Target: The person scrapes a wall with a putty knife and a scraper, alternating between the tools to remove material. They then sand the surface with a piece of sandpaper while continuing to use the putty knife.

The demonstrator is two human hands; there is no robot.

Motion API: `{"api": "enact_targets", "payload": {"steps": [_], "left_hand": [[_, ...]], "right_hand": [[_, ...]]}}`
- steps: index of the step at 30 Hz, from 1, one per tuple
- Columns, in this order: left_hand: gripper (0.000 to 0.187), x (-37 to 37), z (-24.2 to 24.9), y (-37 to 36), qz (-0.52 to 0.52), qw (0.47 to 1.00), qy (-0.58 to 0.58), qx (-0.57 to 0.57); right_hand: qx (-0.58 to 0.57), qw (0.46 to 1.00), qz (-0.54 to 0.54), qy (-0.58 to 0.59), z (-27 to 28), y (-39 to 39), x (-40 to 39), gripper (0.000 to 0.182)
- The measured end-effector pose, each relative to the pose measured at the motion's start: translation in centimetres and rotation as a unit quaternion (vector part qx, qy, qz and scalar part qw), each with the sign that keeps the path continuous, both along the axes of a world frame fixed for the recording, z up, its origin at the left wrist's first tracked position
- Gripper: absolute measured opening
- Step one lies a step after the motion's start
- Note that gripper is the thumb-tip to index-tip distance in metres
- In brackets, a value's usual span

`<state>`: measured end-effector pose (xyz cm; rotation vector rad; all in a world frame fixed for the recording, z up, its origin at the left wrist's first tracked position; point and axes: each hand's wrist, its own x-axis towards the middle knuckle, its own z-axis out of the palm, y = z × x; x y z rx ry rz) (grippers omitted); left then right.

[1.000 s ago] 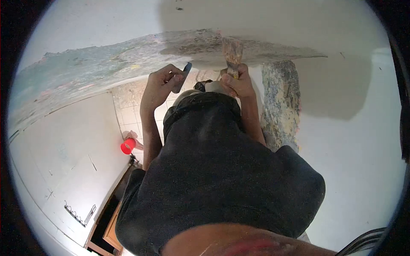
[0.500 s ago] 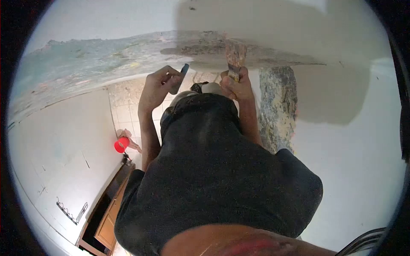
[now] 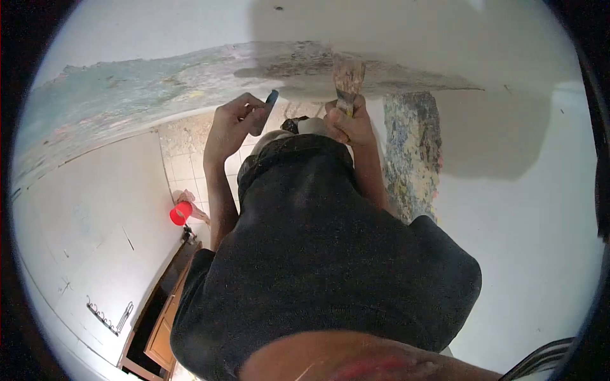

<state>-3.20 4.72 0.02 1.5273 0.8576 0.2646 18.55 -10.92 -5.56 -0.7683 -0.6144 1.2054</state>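
My right hand is closed around the handle of a putty knife, its wide blade streaked and stained. That blade points up and overlaps the rough, stripped band of the wall in front of me. My left hand pinches a flat, dark tool with a bluish tip between thumb and fingers, held away from the knife. What exactly this flat piece is, I cannot tell. Below the hands, my dark shirt hides part of the floor.
A mottled, stripped strip runs down the wall on the right. White wall surrounds it. On the tiled floor at the left stands a red bucket. A wooden cabinet and a hook rack are lower left.
The view has shifted slightly, moving the wall patches a little upward in the picture. Both hands keep their holds, and the putty knife stays over the stripped band.
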Motion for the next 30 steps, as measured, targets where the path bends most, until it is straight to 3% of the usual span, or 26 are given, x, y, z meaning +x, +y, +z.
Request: {"api": "enact_targets", "payload": {"steps": [2,6,9,12,17,24,30], "left_hand": [[0.009,0.4,0.5,-0.1,0.006,1.0,0.019,-0.001],[0.011,-0.3,-0.4,-0.5,-0.005,1.0,0.019,-0.002],[0.01,0.3,0.0,0.0,-0.003,1.0,0.005,0.009],[0.01,0.3,-0.2,0.0,0.005,1.0,-0.008,0.007],[0.009,0.3,0.5,-0.5,0.007,1.0,-0.004,0.009],[0.01,0.1,0.7,-0.9,-0.003,0.999,0.032,-0.003],[0.011,-0.3,0.2,-1.5,0.023,1.0,-0.002,-0.002]], "right_hand": [[0.026,1.0,-0.005,0.009,-1.2,0.4,0.2,0.026],[-0.034,0.999,0.022,-0.03,0.4,0.7,0.7,0.022],[-0.032,0.999,0.019,-0.032,-2.0,0.6,0.6,0.02],[-0.005,0.999,0.003,-0.038,2.2,1.2,-0.1,0.019],[-0.012,1.0,0.003,0.021,3.8,1.7,-0.6,0.017],[-0.008,1.0,0.019,0.018,3.5,1.7,-1.0,0.028],[0.013,0.999,0.045,0.027,3.4,1.7,-1.0,0.03]]}}
